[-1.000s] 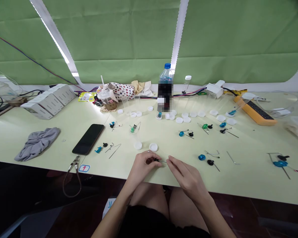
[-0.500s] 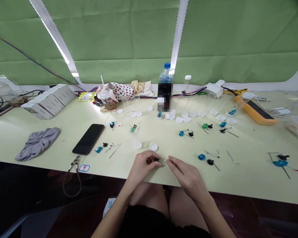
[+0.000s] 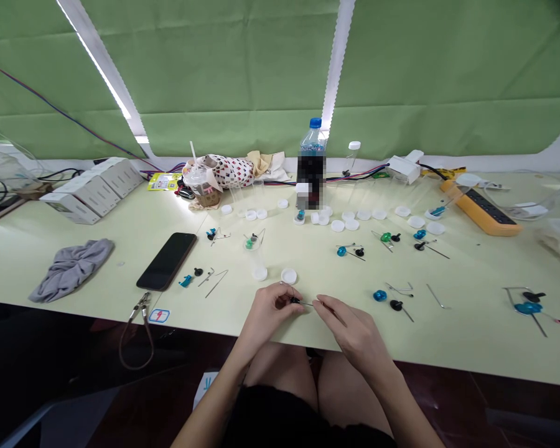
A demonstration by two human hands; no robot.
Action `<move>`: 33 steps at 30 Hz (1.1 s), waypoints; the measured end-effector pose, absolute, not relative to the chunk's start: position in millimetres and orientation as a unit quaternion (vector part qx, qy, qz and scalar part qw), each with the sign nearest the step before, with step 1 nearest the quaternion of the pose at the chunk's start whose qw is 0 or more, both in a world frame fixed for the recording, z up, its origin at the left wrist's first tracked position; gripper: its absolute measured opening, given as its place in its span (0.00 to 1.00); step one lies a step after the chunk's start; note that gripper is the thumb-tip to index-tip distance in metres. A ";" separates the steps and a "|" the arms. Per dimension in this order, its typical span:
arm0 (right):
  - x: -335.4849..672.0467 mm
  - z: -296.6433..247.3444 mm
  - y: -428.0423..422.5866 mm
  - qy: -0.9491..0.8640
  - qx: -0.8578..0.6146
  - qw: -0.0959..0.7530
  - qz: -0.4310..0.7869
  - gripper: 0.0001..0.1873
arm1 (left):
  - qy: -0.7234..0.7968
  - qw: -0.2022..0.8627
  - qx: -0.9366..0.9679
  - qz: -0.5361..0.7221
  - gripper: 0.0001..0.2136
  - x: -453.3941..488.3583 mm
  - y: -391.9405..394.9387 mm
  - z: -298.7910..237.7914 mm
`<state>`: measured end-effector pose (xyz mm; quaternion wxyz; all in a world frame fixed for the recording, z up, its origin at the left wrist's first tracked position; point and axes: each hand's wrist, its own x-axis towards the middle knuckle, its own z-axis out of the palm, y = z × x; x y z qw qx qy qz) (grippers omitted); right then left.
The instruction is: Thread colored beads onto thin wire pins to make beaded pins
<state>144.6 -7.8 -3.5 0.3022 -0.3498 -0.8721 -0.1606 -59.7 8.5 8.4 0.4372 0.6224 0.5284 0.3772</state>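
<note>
Black plastic knob (image 3: 295, 300) on a thin wire (image 3: 307, 304) sits in the narrow pinch of the left hand (image 3: 270, 309), right hand (image 3: 350, 326) beside the wire's far end, its hold unclear; close, steady fingers suit this.

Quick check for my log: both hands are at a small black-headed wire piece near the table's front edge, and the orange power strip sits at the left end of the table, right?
Not quite: the head view shows the orange power strip at the right end of the table, not the left. The rest stands: the left hand and right hand are at the small black-headed wire piece near the table's front edge.
</note>
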 end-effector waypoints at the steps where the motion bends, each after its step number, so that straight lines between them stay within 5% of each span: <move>1: 144.6 -3.5 -7.7 -0.872 -0.349 0.303 -0.160 0.17 | 0.528 0.439 0.622 0.378 0.05 -59.7 8.4 8.5; 33: 138.7 -9.2 -2.8 -0.879 -0.368 0.289 -0.093 0.17 | 0.509 0.415 0.653 0.377 0.03 -57.2 6.3 13.0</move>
